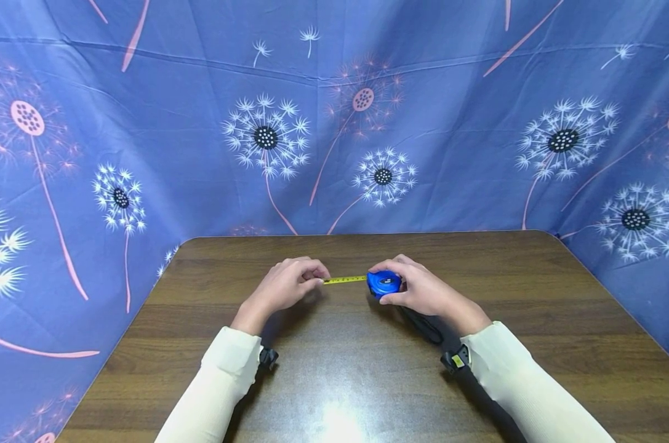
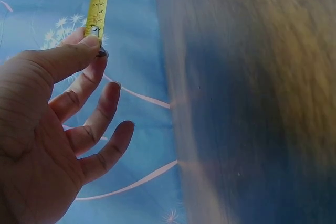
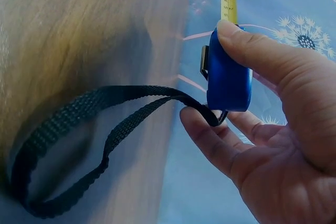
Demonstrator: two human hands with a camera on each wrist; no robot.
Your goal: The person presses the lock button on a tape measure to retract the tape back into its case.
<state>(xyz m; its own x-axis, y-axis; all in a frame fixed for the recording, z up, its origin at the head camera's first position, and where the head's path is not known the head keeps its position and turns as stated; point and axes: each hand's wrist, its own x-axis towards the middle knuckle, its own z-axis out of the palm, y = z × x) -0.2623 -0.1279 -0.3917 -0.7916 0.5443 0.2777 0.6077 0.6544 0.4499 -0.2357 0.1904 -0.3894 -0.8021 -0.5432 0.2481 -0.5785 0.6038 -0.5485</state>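
A blue tape measure (image 1: 383,283) is held above the table by my right hand (image 1: 423,289), thumb on one side and fingers on the other. From its case a short length of yellow blade (image 1: 345,280) runs left to my left hand (image 1: 284,286). In the left wrist view the thumb and a finger pinch the blade's metal end hook (image 2: 102,52), while the other fingers are spread loosely. A black wrist strap (image 3: 63,114) hangs from the case in a loop, shown in the right wrist view.
Beneath both hands lies a brown wood-grain table (image 1: 334,344). A blue cloth with dandelion prints (image 1: 450,154) hangs behind it and along both sides. Each wrist carries a small black camera (image 1: 268,357).
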